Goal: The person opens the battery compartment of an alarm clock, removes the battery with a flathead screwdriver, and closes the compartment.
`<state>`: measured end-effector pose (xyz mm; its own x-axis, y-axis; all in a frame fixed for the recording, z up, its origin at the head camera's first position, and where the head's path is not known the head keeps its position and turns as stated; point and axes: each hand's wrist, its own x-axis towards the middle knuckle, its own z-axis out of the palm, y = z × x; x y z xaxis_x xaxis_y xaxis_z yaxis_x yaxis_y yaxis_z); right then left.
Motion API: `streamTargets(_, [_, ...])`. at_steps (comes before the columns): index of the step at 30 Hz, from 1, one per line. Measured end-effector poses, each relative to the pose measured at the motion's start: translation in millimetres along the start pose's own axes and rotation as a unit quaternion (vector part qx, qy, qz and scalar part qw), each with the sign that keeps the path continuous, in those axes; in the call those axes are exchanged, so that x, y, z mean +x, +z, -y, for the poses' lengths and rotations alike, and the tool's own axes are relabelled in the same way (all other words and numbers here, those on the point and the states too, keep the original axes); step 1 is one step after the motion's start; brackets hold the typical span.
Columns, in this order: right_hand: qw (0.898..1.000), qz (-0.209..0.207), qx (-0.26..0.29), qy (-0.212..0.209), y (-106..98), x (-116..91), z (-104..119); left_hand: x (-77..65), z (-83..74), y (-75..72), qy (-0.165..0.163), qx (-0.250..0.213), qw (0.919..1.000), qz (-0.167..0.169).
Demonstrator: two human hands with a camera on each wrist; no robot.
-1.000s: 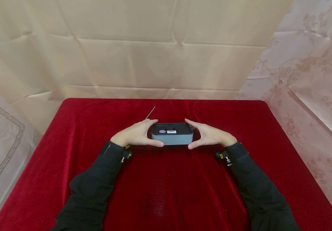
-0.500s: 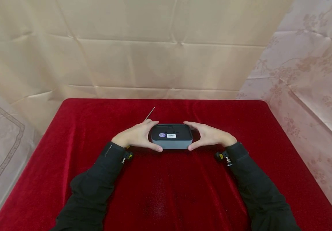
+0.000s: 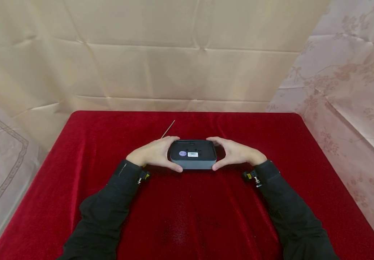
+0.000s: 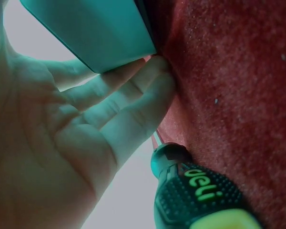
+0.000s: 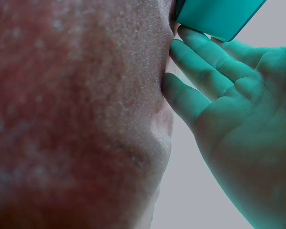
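A rounded rectangular device (image 3: pixel 193 164) with grey sides lies between the two hands in the head view. Its black face is up, bearing a white barcode label and a round purple sticker; the kind of device cannot be told. My left hand (image 3: pixel 155 153) grips its left end, thumb at the near side and fingers at the far side. On the right end, my right hand (image 3: pixel 237 152) holds it the same way. Both wrist views show a corner of the device at the fingers. Beside the left hand lies a screwdriver (image 4: pixel 195 191) with a black and yellow handle.
Red velvet cloth (image 3: pixel 187 216) covers the table. The screwdriver's thin shaft (image 3: pixel 168 129) points away beyond the left hand; in the head view its handle is mostly hidden. A cream curtain (image 3: pixel 173 72) hangs behind the table, with patterned cloths at both sides.
The device has tipped toward me, so more of its black face shows, and its near edge sits lower in view. Both thumbs moved slightly nearer with it. The screwdriver shaft stays in place.
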<state>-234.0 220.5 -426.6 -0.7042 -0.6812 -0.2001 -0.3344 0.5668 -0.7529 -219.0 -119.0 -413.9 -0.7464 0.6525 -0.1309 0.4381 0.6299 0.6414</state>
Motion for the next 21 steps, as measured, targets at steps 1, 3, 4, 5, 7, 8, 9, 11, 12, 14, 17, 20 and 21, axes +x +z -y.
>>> streamTargets(1, [1.000,0.000,0.000,-0.001,0.1,0.1,0.1,0.0,0.2,0.0,0.000,-0.001,1.0000,0.001])
streamTargets(3, [1.000,-0.001,0.000,-0.003,0.3,0.2,0.0,0.0,0.3,-0.1,0.001,-0.003,1.0000,0.001])
streamTargets(4, [1.000,-0.001,0.000,-0.004,0.5,0.4,-0.2,0.0,0.2,-0.1,0.001,-0.003,1.0000,0.001])
streamTargets(5, [1.000,-0.002,0.001,-0.006,0.6,0.6,-0.3,-0.1,0.0,-0.1,0.002,-0.002,1.0000,0.002])
streamTargets(7, [1.000,-0.002,0.002,-0.006,0.9,1.0,-0.3,-0.1,-0.2,0.0,0.001,-0.001,1.0000,0.001])
streamTargets(8, [1.000,-0.003,0.002,-0.006,1.0,1.2,-0.2,-0.1,-0.3,0.0,0.002,-0.001,1.0000,0.000])
streamTargets(9, [1.000,-0.004,0.001,-0.006,1.1,1.4,0.0,-0.2,-0.3,0.1,0.002,-0.002,1.0000,0.000])
streamTargets(11, [1.000,-0.004,0.000,-0.005,1.3,1.7,0.4,-0.3,-0.3,0.1,0.003,-0.005,1.0000,-0.001])
streamTargets(12, [1.000,-0.004,-0.002,-0.005,1.3,1.8,0.7,-0.4,-0.2,0.1,0.003,-0.007,1.0000,-0.001])
streamTargets(14, [1.000,-0.004,-0.004,-0.006,1.6,1.3,0.6,-0.3,-0.7,0.2,0.002,-0.009,1.0000,0.000])
streamTargets(17, [1.000,-0.003,-0.007,-0.007,1.6,0.9,1.1,-0.4,-1.5,0.5,-0.002,-0.007,1.0000,0.003])
streamTargets(20, [1.000,-0.004,-0.005,-0.010,1.5,0.9,2.1,-0.5,-2.1,0.5,-0.003,-0.002,1.0000,0.004])
streamTargets(21, [1.000,-0.004,-0.005,-0.011,1.7,1.1,2.4,-0.6,-2.0,0.4,-0.003,0.000,1.0000,0.004])
